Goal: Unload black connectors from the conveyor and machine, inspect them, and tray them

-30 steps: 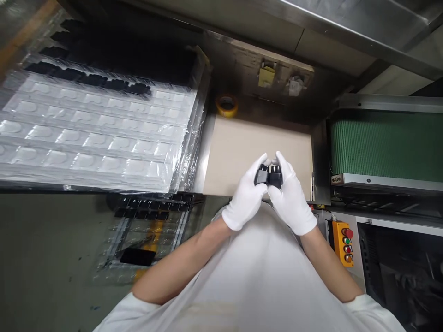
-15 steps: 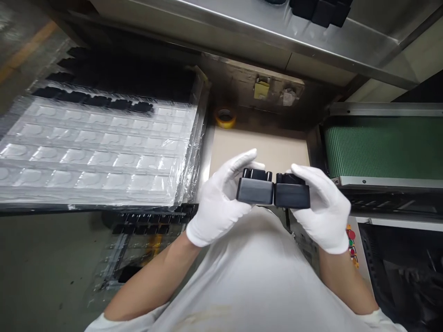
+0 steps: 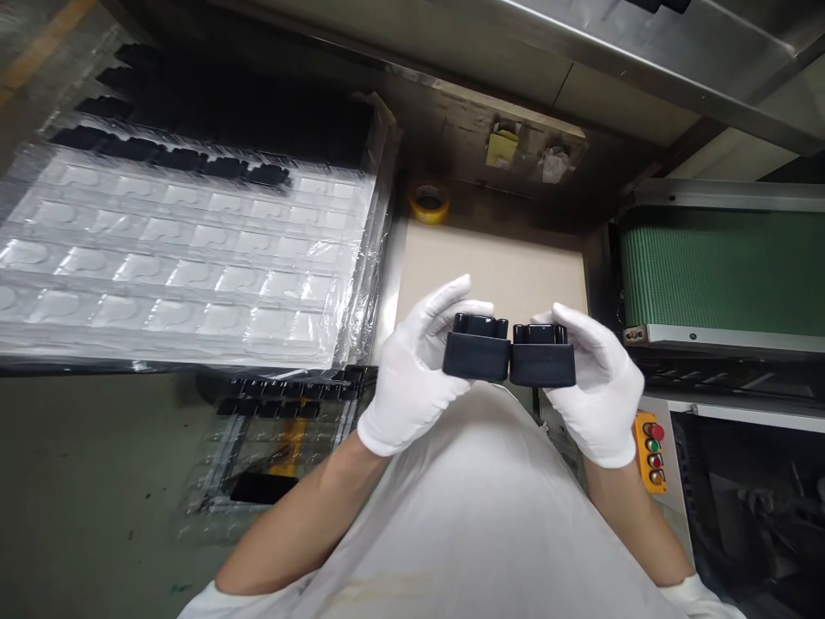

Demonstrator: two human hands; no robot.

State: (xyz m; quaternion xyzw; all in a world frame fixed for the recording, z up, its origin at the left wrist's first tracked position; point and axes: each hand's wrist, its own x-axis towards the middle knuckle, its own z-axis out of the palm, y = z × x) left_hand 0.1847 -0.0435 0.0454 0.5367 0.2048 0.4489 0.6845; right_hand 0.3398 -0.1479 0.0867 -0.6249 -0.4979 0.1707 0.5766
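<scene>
In the head view, the person's left grip [image 3: 412,378], in a white cotton glove, is curled part-way around a black plastic housing [image 3: 475,359], holding it firmly from the left side. The right grip [image 3: 596,387], gloved the same way, holds a matching black plastic housing [image 3: 542,357] from the right. The two housings sit level, side by side and touching, with their notched ends facing far. Both are held over the near edge of a beige worktop [image 3: 496,266] and in front of the person's white smock [image 3: 470,507].

To the left lies a stack of plastic-wrapped clear formed trays [image 3: 174,266], with rows of black parts [image 3: 174,168] along its far side. A roll of yellow tape [image 3: 429,205] sits beyond the worktop. To the right run a green conveyor belt [image 3: 715,266] and, nearer, an orange push-button box [image 3: 650,451].
</scene>
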